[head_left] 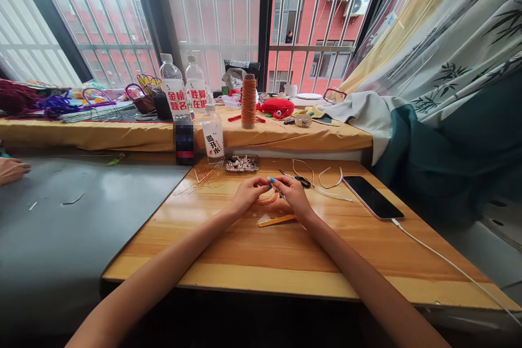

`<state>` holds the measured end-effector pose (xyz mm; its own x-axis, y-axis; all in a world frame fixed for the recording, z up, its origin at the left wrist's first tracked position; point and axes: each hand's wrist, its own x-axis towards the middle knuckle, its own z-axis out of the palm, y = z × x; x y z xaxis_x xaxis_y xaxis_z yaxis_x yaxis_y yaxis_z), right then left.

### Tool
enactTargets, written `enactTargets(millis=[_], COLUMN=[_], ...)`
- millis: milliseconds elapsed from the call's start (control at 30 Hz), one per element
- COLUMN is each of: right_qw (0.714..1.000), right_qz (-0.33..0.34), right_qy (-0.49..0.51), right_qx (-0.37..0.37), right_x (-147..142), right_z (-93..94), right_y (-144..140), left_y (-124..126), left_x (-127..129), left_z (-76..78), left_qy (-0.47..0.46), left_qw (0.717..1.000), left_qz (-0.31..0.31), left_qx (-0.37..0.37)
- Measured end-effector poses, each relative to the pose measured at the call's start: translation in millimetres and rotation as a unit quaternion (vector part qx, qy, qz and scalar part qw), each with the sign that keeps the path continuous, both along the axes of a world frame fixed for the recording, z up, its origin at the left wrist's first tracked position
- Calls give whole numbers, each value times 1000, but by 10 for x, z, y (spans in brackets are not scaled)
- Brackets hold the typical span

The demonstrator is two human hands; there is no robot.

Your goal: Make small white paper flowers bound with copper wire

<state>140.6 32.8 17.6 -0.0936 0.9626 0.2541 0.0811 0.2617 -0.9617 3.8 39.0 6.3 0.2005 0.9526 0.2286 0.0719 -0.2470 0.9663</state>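
Note:
My left hand (249,194) and my right hand (296,196) meet above the wooden table, fingertips pinched together. A loop of thin orange thread (267,201) hangs at my left fingers, its lower part close to the tabletop. Small blue spots show at the fingertips, and what my right fingers pinch is too small to make out. Just beneath my right hand lies a flat yellow stick (276,221). Behind that hand are small scissors with black handles (302,181), partly covered by the hand.
A clear tray of small pieces (242,163) and a water bottle (213,136) stand behind my hands. White cords (330,193) and a charging phone (373,197) lie right. An orange thread spool (248,102) stands on the ledge. Another person's hand (12,170) rests far left.

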Motion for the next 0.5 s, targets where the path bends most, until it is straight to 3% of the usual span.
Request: enactTargets(millis=[500], right_qw=[1000], right_qz=[-8], right_qy=[-1], right_qx=[3], right_x=[30], right_z=[2], right_y=[13], left_y=[35], left_x=[-30], left_z=[-28], left_qy=[22], left_qw=[1000], left_qz=[-8], left_qx=[2])
